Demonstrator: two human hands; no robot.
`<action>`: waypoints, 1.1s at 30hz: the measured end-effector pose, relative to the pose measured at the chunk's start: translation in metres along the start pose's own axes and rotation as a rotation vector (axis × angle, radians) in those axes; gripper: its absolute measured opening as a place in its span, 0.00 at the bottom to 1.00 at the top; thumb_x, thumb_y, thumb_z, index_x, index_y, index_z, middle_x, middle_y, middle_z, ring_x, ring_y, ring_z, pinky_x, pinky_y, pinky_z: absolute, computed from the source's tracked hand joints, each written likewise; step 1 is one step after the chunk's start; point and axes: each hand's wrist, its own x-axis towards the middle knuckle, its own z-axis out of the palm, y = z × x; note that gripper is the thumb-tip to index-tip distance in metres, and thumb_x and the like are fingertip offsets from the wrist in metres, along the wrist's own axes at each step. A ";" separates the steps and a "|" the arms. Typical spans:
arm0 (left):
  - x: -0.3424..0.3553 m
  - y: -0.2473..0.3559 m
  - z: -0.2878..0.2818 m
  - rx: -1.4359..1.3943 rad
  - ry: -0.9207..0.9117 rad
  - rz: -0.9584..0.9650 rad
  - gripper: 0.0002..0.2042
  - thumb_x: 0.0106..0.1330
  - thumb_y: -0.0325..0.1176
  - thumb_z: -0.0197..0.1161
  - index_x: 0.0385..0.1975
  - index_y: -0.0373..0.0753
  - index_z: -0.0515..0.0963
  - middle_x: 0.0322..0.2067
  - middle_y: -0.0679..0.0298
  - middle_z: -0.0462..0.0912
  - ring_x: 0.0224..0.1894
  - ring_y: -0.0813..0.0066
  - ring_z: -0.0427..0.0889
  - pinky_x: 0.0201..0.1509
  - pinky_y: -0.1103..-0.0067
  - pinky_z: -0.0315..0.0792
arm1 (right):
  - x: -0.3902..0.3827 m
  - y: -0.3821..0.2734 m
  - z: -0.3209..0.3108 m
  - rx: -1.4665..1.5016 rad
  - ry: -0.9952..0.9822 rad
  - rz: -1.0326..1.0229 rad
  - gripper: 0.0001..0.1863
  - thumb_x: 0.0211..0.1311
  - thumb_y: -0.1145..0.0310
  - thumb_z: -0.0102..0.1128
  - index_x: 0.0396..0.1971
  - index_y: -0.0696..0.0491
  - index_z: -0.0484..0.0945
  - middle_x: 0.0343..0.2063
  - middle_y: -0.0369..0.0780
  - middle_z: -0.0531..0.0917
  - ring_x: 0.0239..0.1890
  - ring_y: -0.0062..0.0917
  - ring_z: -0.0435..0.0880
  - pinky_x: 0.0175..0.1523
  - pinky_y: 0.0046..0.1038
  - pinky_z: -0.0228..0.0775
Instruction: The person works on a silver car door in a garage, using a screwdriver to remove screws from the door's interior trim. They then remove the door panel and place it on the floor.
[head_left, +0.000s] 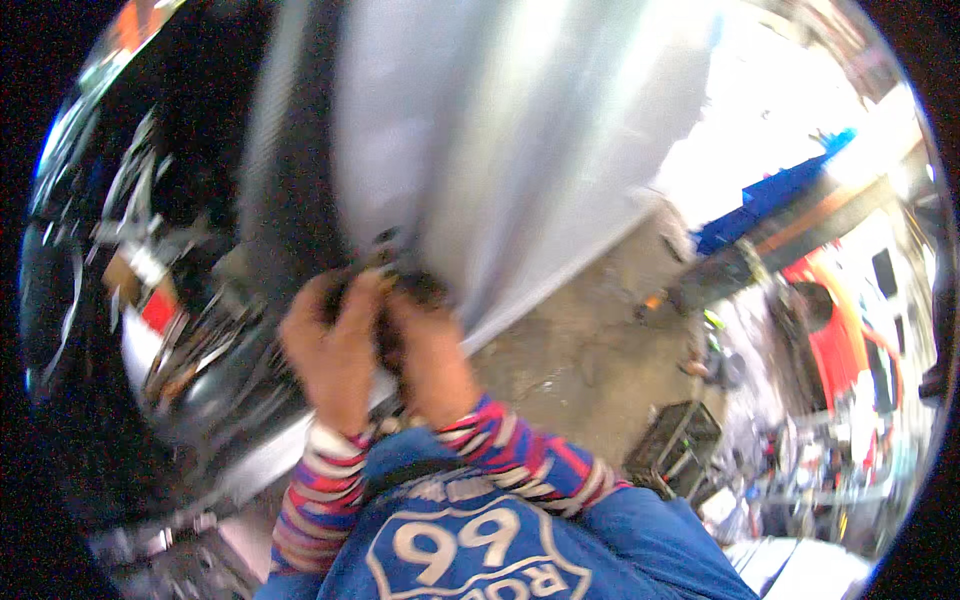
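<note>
A large silver panel (pixel 540 170), apparently part of a vehicle body, stretches away in front of me, with a dark textured strip (pixel 285 160) along its left side. My left hand (pixel 335 355) and my right hand (pixel 432 355) are close together at the near end of the panel, beside that strip. Both hands have bent fingers closed around something small and dark between them. Motion blur and the fingers hide its kind. Small dark holes or fittings (pixel 385 240) show on the panel just beyond the fingertips.
To the left lies a dark, glossy area (pixel 200 350) with blurred reflections or clutter. On the right, a black crate (pixel 680 435) stands on the brown floor (pixel 575 345). Farther right are a blue item (pixel 780 200), a red vehicle (pixel 840 330) and piled clutter (pixel 800 470).
</note>
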 end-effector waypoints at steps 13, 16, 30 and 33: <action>0.013 0.002 0.008 0.312 -0.076 0.232 0.05 0.66 0.26 0.66 0.33 0.29 0.82 0.28 0.59 0.86 0.30 0.73 0.82 0.40 0.74 0.75 | 0.009 0.034 0.000 0.182 0.064 -0.028 0.12 0.74 0.66 0.59 0.45 0.58 0.83 0.33 0.32 0.84 0.32 0.15 0.77 0.36 0.21 0.70; 0.010 0.002 0.012 0.380 -0.022 0.304 0.04 0.65 0.25 0.65 0.33 0.29 0.80 0.28 0.59 0.84 0.30 0.71 0.81 0.39 0.73 0.75 | 0.009 0.030 0.001 0.189 0.072 -0.035 0.12 0.74 0.65 0.59 0.44 0.58 0.83 0.33 0.33 0.84 0.33 0.16 0.76 0.37 0.22 0.71; 0.023 -0.003 -0.006 0.478 -0.168 0.542 0.06 0.63 0.27 0.67 0.31 0.32 0.77 0.25 0.56 0.80 0.25 0.65 0.77 0.34 0.68 0.71 | 0.013 0.023 0.007 0.256 0.101 -0.092 0.14 0.71 0.65 0.63 0.43 0.62 0.82 0.36 0.35 0.84 0.40 0.18 0.76 0.47 0.26 0.72; 0.027 -0.002 -0.013 0.452 -0.281 0.543 0.06 0.64 0.27 0.66 0.31 0.31 0.78 0.26 0.55 0.82 0.27 0.66 0.79 0.35 0.69 0.72 | 0.013 0.024 0.012 0.388 0.079 -0.052 0.15 0.72 0.64 0.61 0.45 0.62 0.82 0.38 0.36 0.84 0.40 0.17 0.76 0.48 0.25 0.72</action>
